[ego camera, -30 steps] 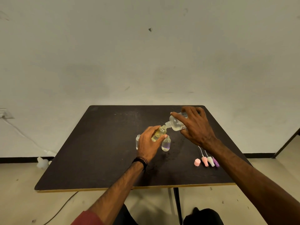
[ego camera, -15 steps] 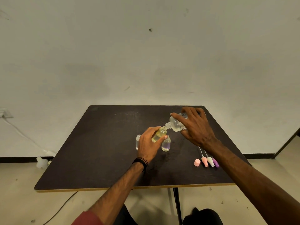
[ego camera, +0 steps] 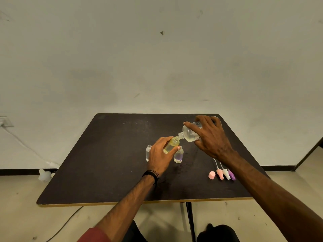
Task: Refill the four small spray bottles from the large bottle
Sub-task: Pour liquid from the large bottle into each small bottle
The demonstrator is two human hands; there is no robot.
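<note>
My left hand (ego camera: 160,154) grips a small yellow-tinted spray bottle (ego camera: 172,144), tilted with its open neck up to the right. My right hand (ego camera: 211,138) holds the large clear bottle (ego camera: 189,134) tipped on its side, its mouth touching the small bottle's neck. A small purple-tinted bottle (ego camera: 178,155) stands open just right of my left hand. A small clear bottle (ego camera: 148,152) stands on the left, partly hidden by my hand. A fourth small bottle is not visible.
The dark table (ego camera: 104,163) has a pink cap (ego camera: 211,175) and three spray heads (ego camera: 225,173) with tubes lying near its right front. A white wall rises behind. A cable and a white object (ego camera: 44,174) lie on the floor at left.
The large bottle's rear end has risen slightly, tipping it a little more. Both hands otherwise stay in place.
</note>
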